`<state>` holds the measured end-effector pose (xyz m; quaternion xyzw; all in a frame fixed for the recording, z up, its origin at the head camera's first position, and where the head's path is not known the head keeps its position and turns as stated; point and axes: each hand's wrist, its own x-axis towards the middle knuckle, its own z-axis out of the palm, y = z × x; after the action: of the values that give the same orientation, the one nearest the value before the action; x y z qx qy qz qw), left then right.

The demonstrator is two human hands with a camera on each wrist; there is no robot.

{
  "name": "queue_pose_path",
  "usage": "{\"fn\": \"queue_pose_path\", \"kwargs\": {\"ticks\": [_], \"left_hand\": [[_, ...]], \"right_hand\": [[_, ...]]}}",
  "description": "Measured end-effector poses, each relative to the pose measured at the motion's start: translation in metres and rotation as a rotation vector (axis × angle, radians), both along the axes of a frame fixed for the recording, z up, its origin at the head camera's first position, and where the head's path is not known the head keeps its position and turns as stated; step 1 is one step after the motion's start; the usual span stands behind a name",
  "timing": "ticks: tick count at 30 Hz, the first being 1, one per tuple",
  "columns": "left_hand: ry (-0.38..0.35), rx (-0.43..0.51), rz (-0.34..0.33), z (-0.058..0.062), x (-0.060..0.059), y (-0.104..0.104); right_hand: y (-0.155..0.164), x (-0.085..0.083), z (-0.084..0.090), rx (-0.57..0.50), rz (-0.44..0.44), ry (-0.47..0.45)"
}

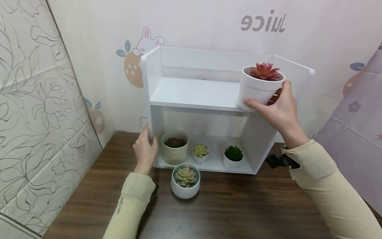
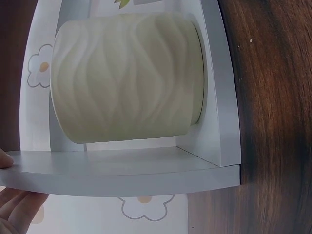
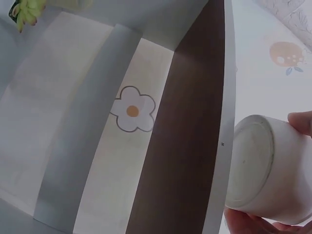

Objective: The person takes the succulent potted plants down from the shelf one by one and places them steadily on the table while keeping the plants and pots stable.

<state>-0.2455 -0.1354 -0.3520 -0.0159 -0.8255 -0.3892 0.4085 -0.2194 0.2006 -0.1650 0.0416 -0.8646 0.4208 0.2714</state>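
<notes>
Here we see our left hand (image 1: 145, 149) resting upright against the left side panel of the white shelf (image 1: 197, 96), fingers straight and together along the panel's front edge, the thumb on its outer face; nothing is curled round the panel. In the left wrist view only the fingertips (image 2: 14, 207) show, below the panel edge, so we cannot tell how firmly they press.

Just right of that panel, on the bottom board, stands the ribbed cream pot (image 1: 175, 146); its plant is dark and hard to make out. Further right on the same board sit a small yellow-green succulent (image 1: 200, 150) and a dark green succulent (image 1: 233, 153) in white pots. In front of the shelf, on the brown table (image 1: 253, 205), stands a round white pot with a pink-green rosette (image 1: 185, 181).

At the right end of the shelf's upper board, our right hand (image 1: 280, 108) grips the white pot with the red succulent (image 1: 259, 88), thumb on its front wall, the other fingers wrapped round the back and mostly hidden. The pot is smooth, tapered and tilts slightly, its base at the board's front edge; whether it fully rests there we cannot tell.
</notes>
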Motion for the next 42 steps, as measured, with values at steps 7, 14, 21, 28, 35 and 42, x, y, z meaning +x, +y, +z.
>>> {"fn": "queue_pose_path", "kwargs": {"ticks": [7, 14, 21, 28, 35, 42], "left_hand": [[0.001, 0.004, -0.004, -0.001, 0.0, -0.001], [-0.015, 0.013, -0.009, 0.0, 0.0, -0.001], [-0.002, 0.014, -0.02, 0.001, 0.001, -0.002], [-0.006, 0.016, -0.022, 0.002, 0.001, -0.001], [-0.001, 0.014, -0.016, 0.001, 0.0, -0.002], [0.002, 0.009, -0.017, 0.001, 0.0, -0.002]], "right_hand": [[-0.001, 0.008, -0.002, -0.011, 0.02, 0.026], [0.0, 0.013, -0.004, -0.024, 0.053, 0.059], [0.0, 0.016, -0.007, -0.03, 0.089, 0.096], [0.0, 0.02, -0.011, -0.027, 0.126, 0.135], [0.001, 0.022, -0.017, -0.027, 0.143, 0.167], [0.001, 0.024, -0.023, 0.006, 0.127, 0.165]]}}
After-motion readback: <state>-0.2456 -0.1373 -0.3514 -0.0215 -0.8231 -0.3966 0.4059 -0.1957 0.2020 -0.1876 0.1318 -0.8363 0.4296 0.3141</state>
